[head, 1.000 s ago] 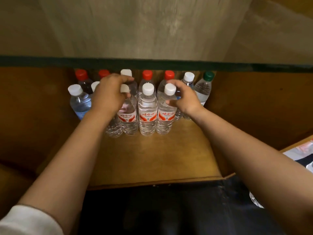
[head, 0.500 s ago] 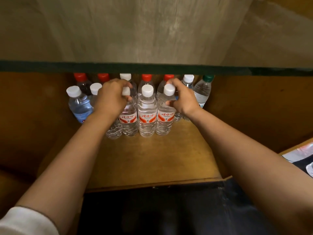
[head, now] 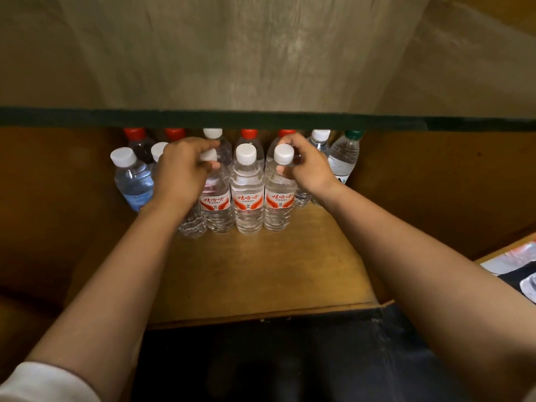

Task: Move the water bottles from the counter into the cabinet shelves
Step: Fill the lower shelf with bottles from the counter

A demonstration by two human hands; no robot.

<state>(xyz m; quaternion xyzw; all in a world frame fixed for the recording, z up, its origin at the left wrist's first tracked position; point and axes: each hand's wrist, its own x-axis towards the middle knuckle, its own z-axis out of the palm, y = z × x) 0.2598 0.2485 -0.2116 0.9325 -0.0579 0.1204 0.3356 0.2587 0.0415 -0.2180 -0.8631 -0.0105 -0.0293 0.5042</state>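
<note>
Wooden shelf [head: 261, 274], bottles [head: 248, 192] upright in rows at back. Left hand [head: 181, 172] pinching one neck, right hand [head: 307, 166] pinching another; hands apart, one bottle standing between.

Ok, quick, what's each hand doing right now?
Left hand: grips the neck of a red-label bottle on the shelf.
Right hand: pinches the neck of another red-label bottle, just under its cap.

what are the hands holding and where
Left hand grips one bottle at the neck; right hand pinches another bottle just under its cap.
</note>
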